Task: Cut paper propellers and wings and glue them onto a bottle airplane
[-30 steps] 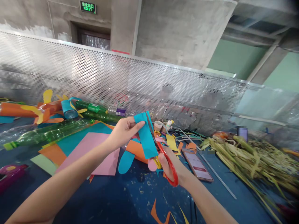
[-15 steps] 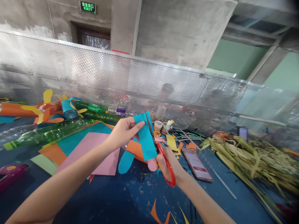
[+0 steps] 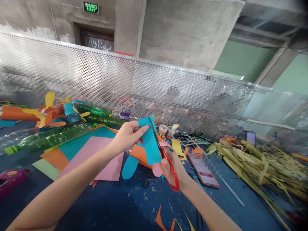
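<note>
My left hand [image 3: 127, 136] pinches the top left corner of a teal paper strip [image 3: 149, 141] and holds it upright above the blue table [image 3: 115, 199]. My right hand [image 3: 172, 170] is closed round the red handles of a pair of scissors [image 3: 166, 160]. The blades run up along the strip's right edge to its top. A pink rounded paper piece [image 3: 157, 170] shows just below the strip, by my right fingers.
Pink [image 3: 96, 157], orange [image 3: 55, 158] and teal sheets lie at left with green plastic bottles [image 3: 48, 136]. A phone [image 3: 204, 168] lies right of the scissors, beside a heap of dried leaves [image 3: 260, 163]. A perforated metal screen [image 3: 120, 77] backs the table. Paper scraps [image 3: 163, 221] lie near me.
The scissors and my right hand have crept slightly up and left along the strip. My left hand keeps its grip in the same place.
</note>
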`<state>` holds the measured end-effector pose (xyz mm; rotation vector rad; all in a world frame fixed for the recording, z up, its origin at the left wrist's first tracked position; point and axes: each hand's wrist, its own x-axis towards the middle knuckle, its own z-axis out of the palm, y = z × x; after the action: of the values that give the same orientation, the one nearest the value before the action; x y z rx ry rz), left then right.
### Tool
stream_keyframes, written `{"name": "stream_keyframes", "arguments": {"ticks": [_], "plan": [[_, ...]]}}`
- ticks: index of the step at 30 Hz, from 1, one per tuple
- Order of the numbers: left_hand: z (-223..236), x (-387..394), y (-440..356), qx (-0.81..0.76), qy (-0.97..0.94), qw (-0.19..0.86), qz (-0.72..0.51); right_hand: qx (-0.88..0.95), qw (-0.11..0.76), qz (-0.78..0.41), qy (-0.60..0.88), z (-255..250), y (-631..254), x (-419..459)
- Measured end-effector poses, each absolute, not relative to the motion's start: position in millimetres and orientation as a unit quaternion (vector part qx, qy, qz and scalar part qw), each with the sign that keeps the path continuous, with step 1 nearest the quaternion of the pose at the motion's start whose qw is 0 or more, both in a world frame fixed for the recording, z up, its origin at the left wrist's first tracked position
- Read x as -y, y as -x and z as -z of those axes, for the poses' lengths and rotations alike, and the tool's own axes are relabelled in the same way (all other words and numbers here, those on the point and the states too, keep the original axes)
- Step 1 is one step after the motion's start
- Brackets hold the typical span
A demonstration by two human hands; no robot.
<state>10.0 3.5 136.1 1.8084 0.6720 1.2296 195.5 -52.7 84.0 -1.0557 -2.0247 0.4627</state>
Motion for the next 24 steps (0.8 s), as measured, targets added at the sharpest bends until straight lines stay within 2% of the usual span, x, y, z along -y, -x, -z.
{"name": "stream_keyframes", "arguments": {"ticks": [11,16,24], "plan": [[-134,-10,-11,-0.264,-0.717,0.432,-0.479,0.798,0.388,-0.156,0.434,-85,-195,51],[-133,-11,-12,-0.255,-0.719,0.446,-0.467,0.791,0.363,-0.229,0.436,-92,-192,59],[-134,-6,-16,-0.242,-0.735,0.455,-0.44,0.776,0.401,-0.199,0.445,-91,-192,57]]}}
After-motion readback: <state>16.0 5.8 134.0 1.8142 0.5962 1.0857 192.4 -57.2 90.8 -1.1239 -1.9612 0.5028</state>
